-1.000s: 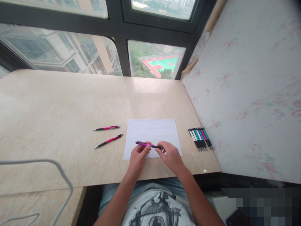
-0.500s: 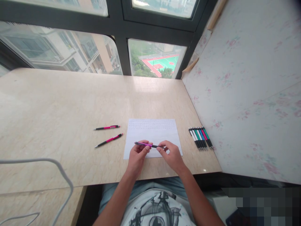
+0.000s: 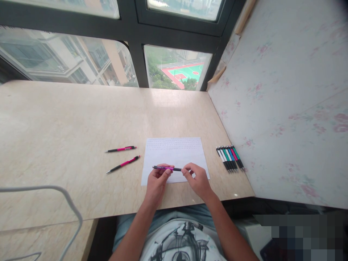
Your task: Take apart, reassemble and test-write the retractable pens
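Right now I am holding a purple pen (image 3: 174,169) between both hands, over the lower half of a white sheet of paper (image 3: 175,157). My left hand (image 3: 157,181) is gripping the purple barrel, the thumb closing on it from my side and the fingers curling behind. My right hand (image 3: 198,179) is pinching the black end with thumb and forefinger almost together — so the very tip is hiding from view. The pen is lying nearly level, its button end pointing left, and I cannot tell whether it is touching the paper.

Rows of faint writing are running across the top of the sheet; the part beneath is showing plain white. To the left, an upper pink pen (image 3: 121,149) and a lower pink pen (image 3: 123,165) are resting apart from each other on the pale counter (image 3: 81,127), both with their tips facing left. Over on the right, a row of pens (image 3: 230,159) — white, green, blue and pink among them — is lying side by side near the flowered wall (image 3: 285,90), black grips towards me. A grey cable (image 3: 32,188) is curving in at the lower left.
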Action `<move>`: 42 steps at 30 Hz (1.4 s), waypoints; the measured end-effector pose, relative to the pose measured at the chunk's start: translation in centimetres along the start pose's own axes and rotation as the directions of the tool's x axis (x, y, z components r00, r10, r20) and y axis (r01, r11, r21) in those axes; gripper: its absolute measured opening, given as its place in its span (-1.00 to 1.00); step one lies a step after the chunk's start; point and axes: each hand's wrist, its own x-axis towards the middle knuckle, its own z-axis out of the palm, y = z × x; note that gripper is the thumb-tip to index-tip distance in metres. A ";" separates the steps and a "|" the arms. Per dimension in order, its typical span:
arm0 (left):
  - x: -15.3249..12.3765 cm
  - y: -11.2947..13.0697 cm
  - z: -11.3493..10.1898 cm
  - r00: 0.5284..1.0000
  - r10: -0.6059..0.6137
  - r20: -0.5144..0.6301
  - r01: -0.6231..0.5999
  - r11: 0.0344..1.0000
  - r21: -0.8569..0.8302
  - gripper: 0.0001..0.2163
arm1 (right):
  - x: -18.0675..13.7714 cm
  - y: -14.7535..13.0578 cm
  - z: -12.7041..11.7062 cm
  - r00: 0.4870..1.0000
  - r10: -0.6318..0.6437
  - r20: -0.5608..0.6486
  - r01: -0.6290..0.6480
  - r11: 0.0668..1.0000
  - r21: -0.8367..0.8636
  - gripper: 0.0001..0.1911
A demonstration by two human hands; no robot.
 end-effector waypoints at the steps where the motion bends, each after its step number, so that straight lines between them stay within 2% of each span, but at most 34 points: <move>1: 0.0 0.0 0.0 1.000 -0.006 0.000 0.006 1.000 -0.005 -0.81 | 0.0 0.0 0.0 1.000 -0.009 0.005 0.009 1.000 -0.010 -0.71; 5: -0.1 0.0 0.1 1.000 -0.010 0.023 0.010 1.000 -0.011 -0.81 | -0.2 0.2 -0.1 1.000 -0.004 0.013 0.004 0.999 -0.034 -0.55; 8: -0.1 0.1 0.1 0.999 0.009 0.032 -0.009 1.000 -0.002 -0.81 | -0.2 0.3 0.1 0.999 0.049 0.012 -0.049 0.999 -0.004 -0.52; 14: 0.1 0.0 0.0 1.000 0.013 0.007 -0.013 0.999 0.035 -0.80 | -0.1 0.8 0.2 0.987 0.139 0.075 -0.150 0.975 0.165 -0.49; 16: 0.1 -0.1 -0.1 1.000 0.011 -0.013 -0.010 0.999 0.036 -0.79 | -0.1 1.2 0.1 0.986 0.153 0.062 -0.163 0.960 0.229 -0.48; 19: 0.2 0.0 -0.1 0.999 0.013 -0.036 -0.011 0.999 0.046 -0.77 | -0.1 1.4 -0.2 0.987 0.162 0.011 -0.160 0.956 0.248 -0.52; 23: 0.1 0.2 0.2 0.999 0.032 -0.028 -0.029 0.995 0.093 -0.77 | 0.1 0.9 -0.5 0.991 0.134 -0.004 -0.132 0.979 0.158 -0.66; 26: -0.1 0.4 0.4 0.997 0.072 0.001 -0.071 0.975 0.210 -0.76 | 0.2 0.1 -0.7 0.998 0.058 -0.008 -0.058 0.996 0.066 -0.80; 28: -0.2 0.7 0.6 0.995 0.085 0.061 -0.100 0.937 0.333 -0.75 | 0.2 -0.5 -0.7 0.999 0.013 0.030 -0.015 0.999 0.050 -0.81; 32: -0.3 1.1 1.2 0.962 0.106 0.251 -0.224 0.833 0.506 -0.75 | 0.1 -1.3 -0.6 0.974 -0.005 0.228 -0.015 0.996 0.085 -0.46; 34: -0.4 1.3 1.5 0.932 0.139 0.334 -0.314 0.769 0.557 -0.77 | 0.0 -1.5 -0.4 0.961 0.011 0.278 -0.036 0.996 0.086 -0.33; 37: -0.5 1.5 1.9 0.912 0.161 0.378 -0.376 0.699 0.608 -0.78 | -0.2 -1.2 0.0 0.971 0.022 0.239 -0.053 0.991 0.124 -0.22; 42: -0.4 1.9 1.5 0.926 0.192 0.324 -0.360 0.709 0.607 -0.79 | -0.7 0.3 -0.2 0.991 0.101 0.084 -0.122 0.947 0.296 -0.05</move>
